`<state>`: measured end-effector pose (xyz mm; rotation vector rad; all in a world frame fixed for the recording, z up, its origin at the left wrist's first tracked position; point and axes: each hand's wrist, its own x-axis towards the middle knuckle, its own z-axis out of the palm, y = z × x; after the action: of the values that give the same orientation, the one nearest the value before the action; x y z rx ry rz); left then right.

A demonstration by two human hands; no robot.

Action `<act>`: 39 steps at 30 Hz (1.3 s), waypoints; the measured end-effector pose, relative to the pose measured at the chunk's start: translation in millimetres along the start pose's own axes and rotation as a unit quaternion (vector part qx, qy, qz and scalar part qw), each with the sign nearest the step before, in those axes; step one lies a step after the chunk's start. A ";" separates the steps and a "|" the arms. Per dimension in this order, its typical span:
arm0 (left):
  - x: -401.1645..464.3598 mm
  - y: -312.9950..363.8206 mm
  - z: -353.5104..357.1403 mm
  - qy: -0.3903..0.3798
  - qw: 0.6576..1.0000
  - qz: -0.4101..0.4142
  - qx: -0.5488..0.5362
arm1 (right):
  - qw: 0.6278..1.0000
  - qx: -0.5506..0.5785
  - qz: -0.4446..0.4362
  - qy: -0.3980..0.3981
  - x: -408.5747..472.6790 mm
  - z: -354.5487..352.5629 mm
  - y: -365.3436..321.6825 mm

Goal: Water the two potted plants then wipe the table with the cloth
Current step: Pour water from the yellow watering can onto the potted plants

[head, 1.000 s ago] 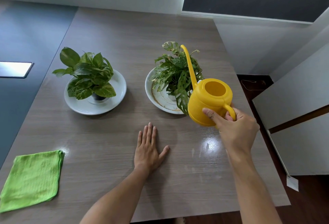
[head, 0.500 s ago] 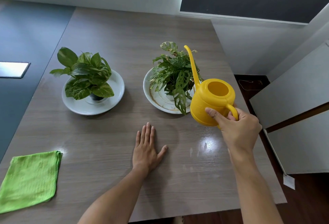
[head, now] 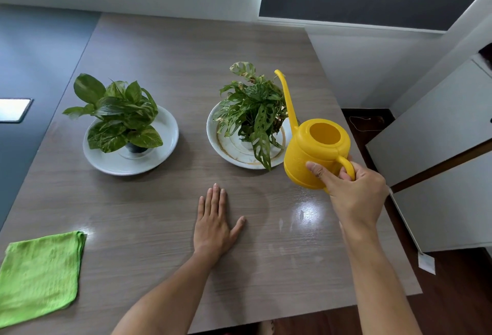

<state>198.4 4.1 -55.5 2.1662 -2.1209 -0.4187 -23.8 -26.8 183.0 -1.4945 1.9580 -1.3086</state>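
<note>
My right hand (head: pixel 354 196) grips the handle of a yellow watering can (head: pixel 314 153), held above the table just right of the right potted plant (head: pixel 253 110). The can's long thin spout rises beside that plant's leaves. This plant stands on a white plate with a gold rim (head: pixel 229 153). The left potted plant (head: pixel 119 116), with broad leaves, stands on a plain white plate (head: pixel 165 148). My left hand (head: pixel 214 225) lies flat on the wooden table (head: pixel 159 214), fingers apart, holding nothing. A folded green cloth (head: pixel 40 276) lies at the table's near left corner.
The table's right edge runs close behind the can, with a dark wooden floor (head: pixel 458 281) and white cabinet panels (head: pixel 439 153) beyond. A white wall stands behind the table. Glossy reflections show on the tabletop near my right wrist.
The watering can and my right hand have drifted slightly right, away from the right plant's leaves. My left hand has stayed flat on the table.
</note>
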 end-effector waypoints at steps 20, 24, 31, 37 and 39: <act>-0.6 -0.9 2.0 0.002 1.000 0.002 0.009 | 1.000 -0.017 0.011 0.020 -18.8 -20.8 10.7; -1.3 0.4 -0.6 0.001 1.000 0.003 0.013 | 0.999 -0.029 0.014 0.026 -23.1 -24.6 13.3; -0.8 0.2 -0.3 0.001 1.000 0.003 0.019 | 0.999 -0.030 0.025 0.024 -32.0 -28.0 15.3; -0.9 0.6 0.7 0.002 1.000 0.000 0.016 | 0.999 -0.023 0.002 0.029 -38.2 -27.0 13.4; -1.0 0.7 0.9 0.001 1.000 -0.001 0.020 | 0.999 -0.026 -0.002 0.031 -39.7 -25.6 13.4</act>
<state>197.5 5.3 -56.1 2.1876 -2.1447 -0.3778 -34.9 20.4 175.4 -1.4992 2.0435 -1.3314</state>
